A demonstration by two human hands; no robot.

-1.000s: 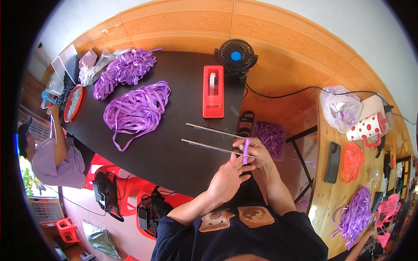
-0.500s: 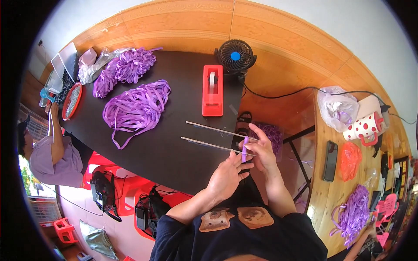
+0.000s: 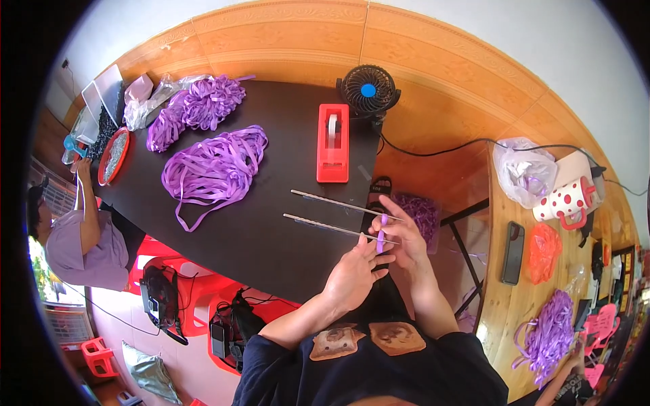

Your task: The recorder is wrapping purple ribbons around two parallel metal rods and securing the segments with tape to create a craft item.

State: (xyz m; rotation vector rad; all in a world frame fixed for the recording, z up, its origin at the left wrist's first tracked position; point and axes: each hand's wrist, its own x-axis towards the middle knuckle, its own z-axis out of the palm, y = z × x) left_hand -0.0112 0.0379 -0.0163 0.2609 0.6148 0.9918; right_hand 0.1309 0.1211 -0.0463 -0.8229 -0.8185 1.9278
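Two thin metal rods [image 3: 325, 224] run side by side out over the black table [image 3: 284, 257], near its right edge. A short length of purple ribbon [image 3: 381, 241] crosses both rods close to their right-hand ends. My right hand [image 3: 406, 242] pinches the ribbon between thumb and fingers, with its index finger raised. From the left, my left hand [image 3: 351, 274] meets the lower rod. Its thumb and index finger close at the ribbon's lower end while its other fingers stretch beneath. How the rods are supported cannot be made out.
A purple ribbon bundle [image 3: 215, 169] and a red tape dispenser [image 3: 333, 162] lie on the table; a small black fan [image 3: 369, 90] stands behind. A phone [image 3: 512, 254] and spotted cup [image 3: 565, 201] occupy the wooden table at right. A person [image 3: 88, 240] sits at far left.
My right hand has shifted slightly at the ribbon, its fingers curling closer and its index finger lowering a little. My left hand stays nearly still; the whole view has drifted slightly.
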